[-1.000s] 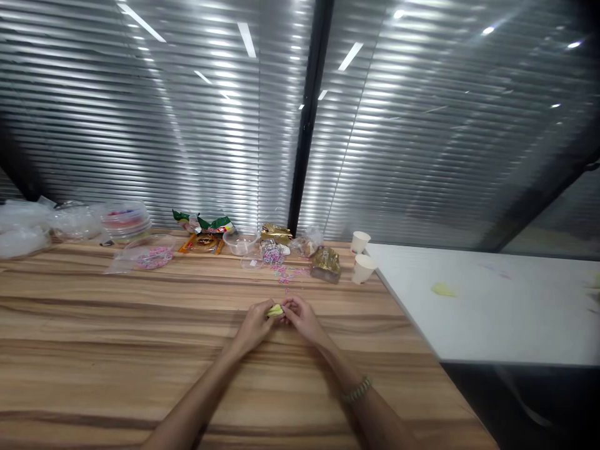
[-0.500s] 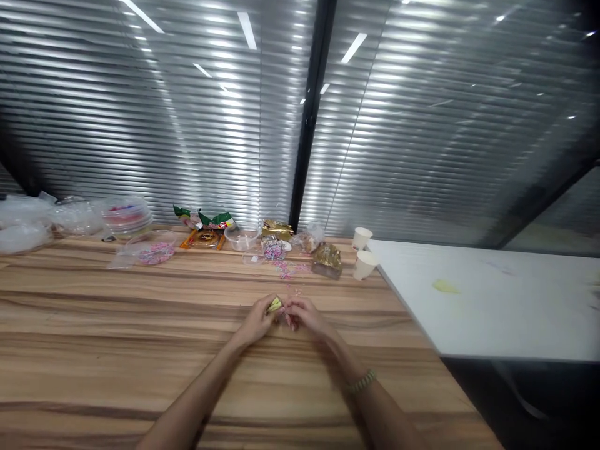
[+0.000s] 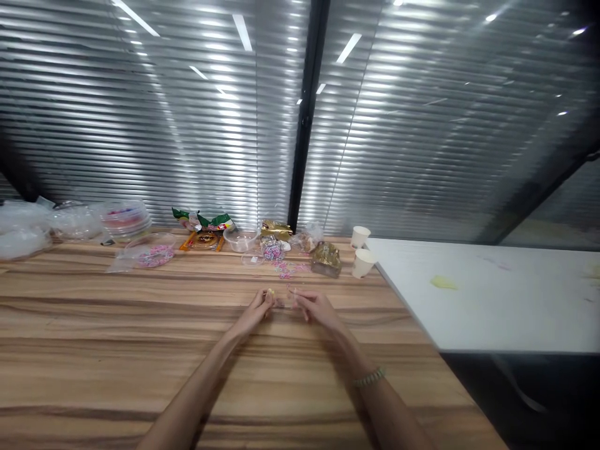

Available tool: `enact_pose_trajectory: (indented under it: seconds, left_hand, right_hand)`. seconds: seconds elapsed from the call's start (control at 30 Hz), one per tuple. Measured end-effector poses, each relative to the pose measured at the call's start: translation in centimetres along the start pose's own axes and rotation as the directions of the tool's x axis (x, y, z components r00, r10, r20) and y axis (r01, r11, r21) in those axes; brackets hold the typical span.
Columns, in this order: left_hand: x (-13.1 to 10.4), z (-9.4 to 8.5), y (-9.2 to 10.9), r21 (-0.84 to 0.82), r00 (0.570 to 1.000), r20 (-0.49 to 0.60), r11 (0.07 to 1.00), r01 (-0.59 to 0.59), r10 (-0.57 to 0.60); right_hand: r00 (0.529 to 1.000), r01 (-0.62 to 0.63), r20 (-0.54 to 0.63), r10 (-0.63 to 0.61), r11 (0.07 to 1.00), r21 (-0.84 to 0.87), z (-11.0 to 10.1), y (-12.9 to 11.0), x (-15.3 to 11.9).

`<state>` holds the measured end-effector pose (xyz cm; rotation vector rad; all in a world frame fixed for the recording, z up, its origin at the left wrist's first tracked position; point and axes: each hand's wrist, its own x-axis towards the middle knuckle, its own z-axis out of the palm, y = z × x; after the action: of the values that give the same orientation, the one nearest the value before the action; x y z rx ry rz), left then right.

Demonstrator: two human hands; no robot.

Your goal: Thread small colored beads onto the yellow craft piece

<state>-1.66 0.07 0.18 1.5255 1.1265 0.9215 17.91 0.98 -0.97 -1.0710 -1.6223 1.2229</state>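
Observation:
My left hand (image 3: 257, 307) is closed over the wooden table, with a small yellow object (image 3: 270, 293) showing at its fingertips. To its right, my right hand (image 3: 317, 307) is closed in a pinch near a small pink piece (image 3: 291, 290), too blurred to name. A narrow gap separates the two hands. Small dark and pinkish bits (image 3: 280, 303) show in that gap. Beyond the hands lies a scatter of small pink and white pieces (image 3: 288, 269). A clear tub of similar pieces (image 3: 273, 251) stands behind it.
Gold foil packs (image 3: 326, 259) and two paper cups (image 3: 363, 264) stand at the back right. A clear bowl (image 3: 242, 240), snack packets (image 3: 205, 240), a round clear dish of pink pieces (image 3: 156, 254) and stacked plastic containers (image 3: 124, 219) are further left. A white table (image 3: 487, 300) adjoins at right.
My hands have drawn apart and moved slightly away from me. Less of the yellow object shows at my left hand. The camera view has shifted a little.

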Motion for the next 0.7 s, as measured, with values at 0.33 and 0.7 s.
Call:
enact_pose_trajectory:
  seconds: [0.33,0.7]
  left_hand:
    - [0.6,0.4,-0.4,0.195,0.982,0.088,0.964,-0.181,0.166]
    - [0.0,0.7,0.3,0.233,0.955,0.189,0.934,-0.27,0.229]
  right_hand:
    - [0.987,0.08,-0.124,-0.097,0.987,-0.137,1.7,-0.4,-0.2]
    - [0.977,0.207,0.008,-0.214,0.936,-0.284,2.1,-1.1,-0.7]
